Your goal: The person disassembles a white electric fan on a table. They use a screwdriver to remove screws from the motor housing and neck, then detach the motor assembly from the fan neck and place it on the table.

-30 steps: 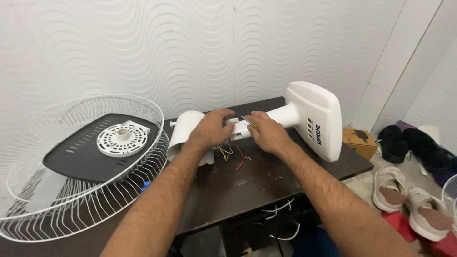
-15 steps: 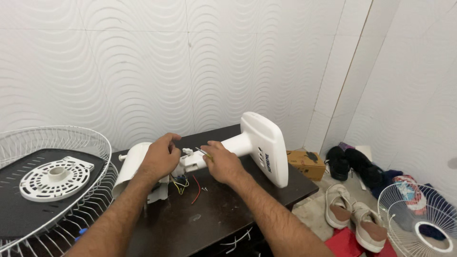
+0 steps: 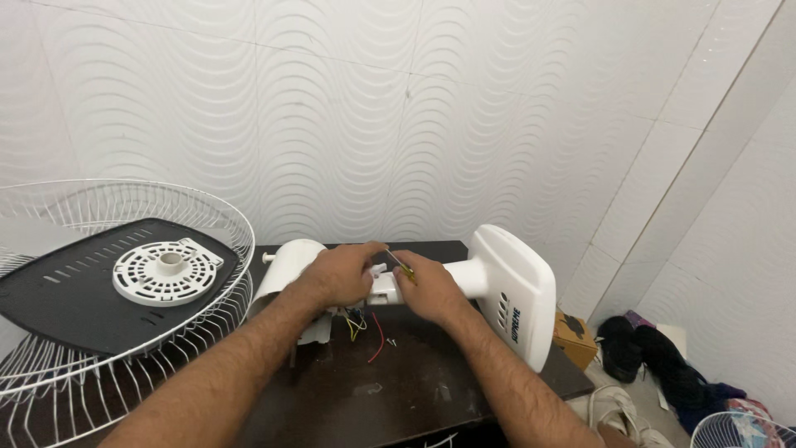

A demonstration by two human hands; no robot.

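A white table-fan body lies on its side on a dark table (image 3: 414, 390). Its flat base (image 3: 518, 294) points right and its white motor housing (image 3: 290, 265) points left. My left hand (image 3: 336, 274) rests on the neck joint by the housing. My right hand (image 3: 427, 286) grips a thin screwdriver (image 3: 396, 261) with a yellow handle, its tip at the joint between my hands. Yellow, red and dark loose wires (image 3: 365, 325) hang out below the joint onto the table.
A white wire fan guard (image 3: 99, 348) stands at the left with a black plate (image 3: 75, 290) and a white round vented disc (image 3: 166, 270) in it. A cardboard box (image 3: 572, 328), dark shoes (image 3: 655, 357) and another wire guard (image 3: 738, 431) are on the floor, right.
The view has swung left and up, so the fan and guard sit further right in the picture. Both hands stay at the fan's neck joint with the screwdriver between them.
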